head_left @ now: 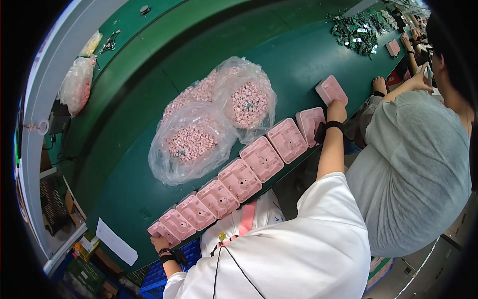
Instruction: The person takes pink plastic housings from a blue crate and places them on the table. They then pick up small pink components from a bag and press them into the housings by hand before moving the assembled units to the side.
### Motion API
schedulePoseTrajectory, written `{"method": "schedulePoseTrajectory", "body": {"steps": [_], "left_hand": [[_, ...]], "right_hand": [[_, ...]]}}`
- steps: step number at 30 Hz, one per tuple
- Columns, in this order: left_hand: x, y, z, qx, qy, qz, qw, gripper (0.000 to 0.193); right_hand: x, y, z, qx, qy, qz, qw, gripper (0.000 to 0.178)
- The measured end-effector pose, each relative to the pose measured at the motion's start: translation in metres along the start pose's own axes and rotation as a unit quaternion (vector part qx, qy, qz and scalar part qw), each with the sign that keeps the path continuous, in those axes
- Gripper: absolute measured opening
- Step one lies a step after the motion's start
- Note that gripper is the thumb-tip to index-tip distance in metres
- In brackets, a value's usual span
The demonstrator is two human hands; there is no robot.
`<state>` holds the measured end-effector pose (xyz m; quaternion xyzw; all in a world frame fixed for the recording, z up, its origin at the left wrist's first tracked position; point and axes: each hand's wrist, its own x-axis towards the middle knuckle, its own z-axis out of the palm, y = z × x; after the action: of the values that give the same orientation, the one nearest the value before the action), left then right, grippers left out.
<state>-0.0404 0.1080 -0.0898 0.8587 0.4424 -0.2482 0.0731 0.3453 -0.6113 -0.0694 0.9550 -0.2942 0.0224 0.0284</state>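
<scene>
A slanting row of open pink plastic housings (241, 180) lines the near edge of the green table. At its lower left end, my left hand (160, 242) is closed on the near edge of the last housing (160, 231). At the upper right, my right hand (336, 110) grips the near side of another pink housing (331, 88), set slightly apart from the row. Its fingertips are partly hidden. Inside the housings are moulded ribs and small dark holes. My right wrist passes over the neighbouring housing (309, 124).
Clear plastic bags (167, 164) of small pink parts lie beyond the row. A co-worker in a grey shirt (413, 169) sits close on my right. Dark green parts (356, 34) are heaped at the far right. A white paper sheet (115, 242) lies at the left, near a blue crate (154, 281).
</scene>
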Motion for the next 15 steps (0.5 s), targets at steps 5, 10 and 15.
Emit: {"method": "schedulePoseTrajectory", "body": {"steps": [5, 10, 15], "left_hand": [[0.010, -0.007, 0.007, 0.032, -0.010, 0.002, 0.999, 0.040], [0.021, -0.021, 0.017, 0.079, -0.017, 0.039, 0.996, 0.041], [0.017, -0.019, 0.017, 0.081, -0.022, 0.046, 0.995, 0.042]], "right_hand": [[-0.026, 0.031, 0.005, -0.005, -0.006, 0.023, 1.000, 0.016], [-0.061, 0.022, -0.004, 0.015, -0.082, 0.037, 0.996, 0.018], [-0.080, 0.020, -0.004, 0.017, -0.095, -0.027, 0.995, 0.020]]}}
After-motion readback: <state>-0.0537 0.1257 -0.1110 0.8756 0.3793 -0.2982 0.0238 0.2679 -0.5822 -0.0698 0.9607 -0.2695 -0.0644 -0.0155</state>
